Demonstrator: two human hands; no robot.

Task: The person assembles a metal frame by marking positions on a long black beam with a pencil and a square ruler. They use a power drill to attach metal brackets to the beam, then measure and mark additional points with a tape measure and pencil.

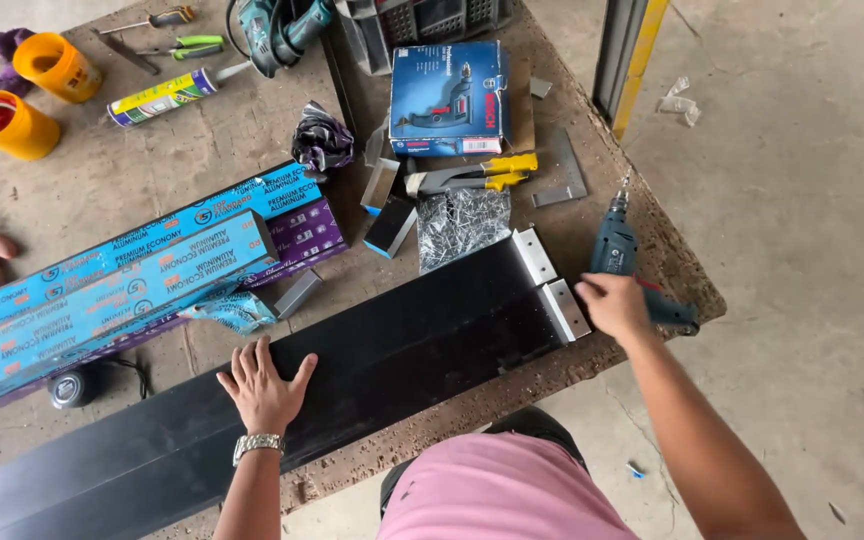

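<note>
Drill (pixel 624 262) beside brackets (pixel 549 283), screws (pixel 464 225) behind.

Two yellow cups (pixel 34 92) were set at the far left corner of the worktable (pixel 152 170), with a sealant cartridge (pixel 162 96) laid just beside them. A screwdriver (pixel 157 18) and green-handled pliers (pixel 187 45) were placed near the far edge. A blue drill box (pixel 448 98) was stood further right, with yellow-handled snips (pixel 472 175) before it and a heap of loose rivets (pixel 464 225) nearer. Long blue-wrapped aluminium profiles (pixel 122 280) were stacked on the left.
</note>
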